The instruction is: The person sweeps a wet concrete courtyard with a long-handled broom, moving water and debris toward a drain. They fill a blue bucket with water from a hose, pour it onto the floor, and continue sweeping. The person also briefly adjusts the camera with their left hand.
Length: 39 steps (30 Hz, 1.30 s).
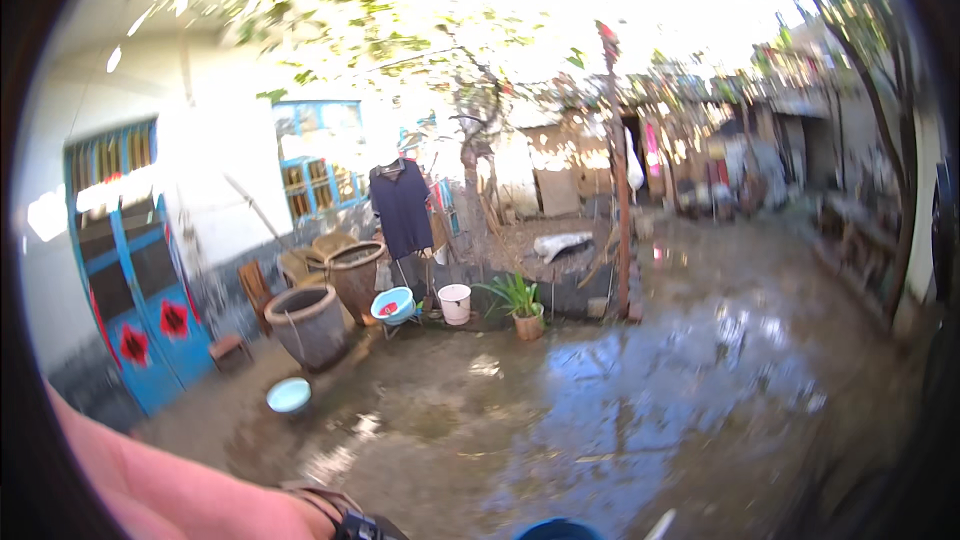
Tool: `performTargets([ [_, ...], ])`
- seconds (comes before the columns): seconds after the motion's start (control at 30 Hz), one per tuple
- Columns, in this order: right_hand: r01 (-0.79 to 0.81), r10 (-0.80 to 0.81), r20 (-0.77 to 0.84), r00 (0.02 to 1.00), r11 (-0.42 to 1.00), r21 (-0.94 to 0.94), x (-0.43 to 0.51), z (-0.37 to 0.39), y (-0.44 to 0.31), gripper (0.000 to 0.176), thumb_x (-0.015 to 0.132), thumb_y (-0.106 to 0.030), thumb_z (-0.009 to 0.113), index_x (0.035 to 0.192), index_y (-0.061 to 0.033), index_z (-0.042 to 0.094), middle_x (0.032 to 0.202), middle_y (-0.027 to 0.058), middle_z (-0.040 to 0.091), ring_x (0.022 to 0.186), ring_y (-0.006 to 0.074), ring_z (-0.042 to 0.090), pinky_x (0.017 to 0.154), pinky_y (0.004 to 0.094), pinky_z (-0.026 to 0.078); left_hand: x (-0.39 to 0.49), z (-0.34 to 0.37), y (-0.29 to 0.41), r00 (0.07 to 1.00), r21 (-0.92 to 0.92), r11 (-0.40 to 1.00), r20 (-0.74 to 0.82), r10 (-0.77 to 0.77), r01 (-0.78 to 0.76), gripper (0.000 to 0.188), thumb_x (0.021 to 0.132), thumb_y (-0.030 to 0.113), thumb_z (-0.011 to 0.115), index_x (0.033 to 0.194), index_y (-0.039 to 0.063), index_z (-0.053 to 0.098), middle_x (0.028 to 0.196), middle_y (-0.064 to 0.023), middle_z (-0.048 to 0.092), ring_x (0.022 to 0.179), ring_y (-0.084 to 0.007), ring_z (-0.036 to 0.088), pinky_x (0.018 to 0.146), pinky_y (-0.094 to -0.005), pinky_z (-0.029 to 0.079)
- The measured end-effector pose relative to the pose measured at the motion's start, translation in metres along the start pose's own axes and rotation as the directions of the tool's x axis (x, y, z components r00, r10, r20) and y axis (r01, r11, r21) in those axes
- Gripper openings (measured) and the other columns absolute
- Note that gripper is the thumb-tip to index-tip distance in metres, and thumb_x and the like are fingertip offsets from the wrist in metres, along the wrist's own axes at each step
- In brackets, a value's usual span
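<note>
Neither of my hands is in view. A bare forearm reaches in at the bottom left, with a dark strap or device at its far end by the lower edge. The rim of a blue bucket (559,526) shows at the bottom, beside the tip of a pale, narrow object (660,525). Before me lies a wet concrete yard. On it are a light blue basin (289,395), a large grey vat (307,334) and a light blue basin on a stand (393,306) holding something red. A white bucket (454,305) stands near a potted plant (529,326).
A dark shirt (403,210) hangs above the vats. Blue doors (142,300) and a small stool (230,351) are on the left. A reddish post (622,240) stands by a low wall (562,292). A puddle (675,375) covers ground at centre right, and a tree trunk (904,225) rises on the right.
</note>
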State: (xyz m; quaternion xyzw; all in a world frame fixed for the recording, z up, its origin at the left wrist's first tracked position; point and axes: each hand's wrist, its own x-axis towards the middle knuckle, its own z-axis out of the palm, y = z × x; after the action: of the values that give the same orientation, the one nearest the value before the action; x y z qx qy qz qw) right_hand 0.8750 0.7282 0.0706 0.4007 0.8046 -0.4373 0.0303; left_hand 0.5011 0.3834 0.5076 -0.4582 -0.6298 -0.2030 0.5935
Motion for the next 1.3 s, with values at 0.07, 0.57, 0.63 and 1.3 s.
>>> performTargets([
  [0.07, 0.01, -0.01, 0.02, 1.0, 1.0, 0.004, -0.006, 0.007, 0.007, 0.038, 0.081, -0.026, 0.057, 0.11, -0.0014, 0.054, 0.083, 0.0119, 0.061, 0.074, 0.0249, 0.058, 0.069, 0.0369, 0.046, 0.001, -0.004, -0.001, 1.0, 0.029, 1.0, 0.021, 0.01, -0.01, 0.036, 0.085, 0.029, 0.05, 0.105, 0.0, 0.052, 0.089, -0.0173, 0.056, 0.085, -0.0293, 0.056, 0.085, -0.0471, 0.041],
  [0.57, -0.065, 0.065, -0.011, 0.998, 0.998, 0.011, -0.022, 0.03, 0.019, 0.048, 0.078, -0.03, 0.059, 0.115, -0.0022, 0.049, 0.092, 0.0228, 0.06, 0.084, 0.0317, 0.061, 0.073, 0.039, 0.047, 0.032, -0.015, 0.022, 0.946, -0.229, 0.921, -0.145, 0.29, -0.317, 0.034, 0.084, 0.029, 0.052, 0.102, -0.001, 0.053, 0.081, -0.0147, 0.058, 0.077, -0.0271, 0.057, 0.081, -0.047, 0.043],
  [0.63, -0.156, 0.151, 0.052, 0.987, 0.983, 0.1, -0.019, 0.033, 0.016, 0.048, 0.079, -0.03, 0.058, 0.116, -0.0021, 0.048, 0.093, 0.0228, 0.06, 0.086, 0.0324, 0.06, 0.076, 0.0392, 0.047, 0.033, -0.014, 0.028, 0.937, -0.299, 0.891, -0.177, 0.301, -0.342, 0.034, 0.084, 0.029, 0.052, 0.101, -0.001, 0.053, 0.08, -0.0144, 0.058, 0.076, -0.0268, 0.058, 0.081, -0.047, 0.043],
  [1.3, -0.257, 0.219, 0.157, 0.963, 0.924, 0.283, -0.056, 0.063, 0.041, 0.064, 0.068, -0.029, 0.066, 0.123, -0.0029, 0.046, 0.107, 0.0187, 0.058, 0.097, 0.0258, 0.057, 0.084, 0.0332, 0.044, -0.53, -0.019, 0.186, -0.626, 0.356, 0.731, 0.77, 0.124, 0.582, 0.036, 0.069, 0.029, 0.064, 0.098, 0.007, 0.061, 0.097, -0.0152, 0.06, 0.087, -0.0322, 0.059, 0.075, -0.0411, 0.048],
])
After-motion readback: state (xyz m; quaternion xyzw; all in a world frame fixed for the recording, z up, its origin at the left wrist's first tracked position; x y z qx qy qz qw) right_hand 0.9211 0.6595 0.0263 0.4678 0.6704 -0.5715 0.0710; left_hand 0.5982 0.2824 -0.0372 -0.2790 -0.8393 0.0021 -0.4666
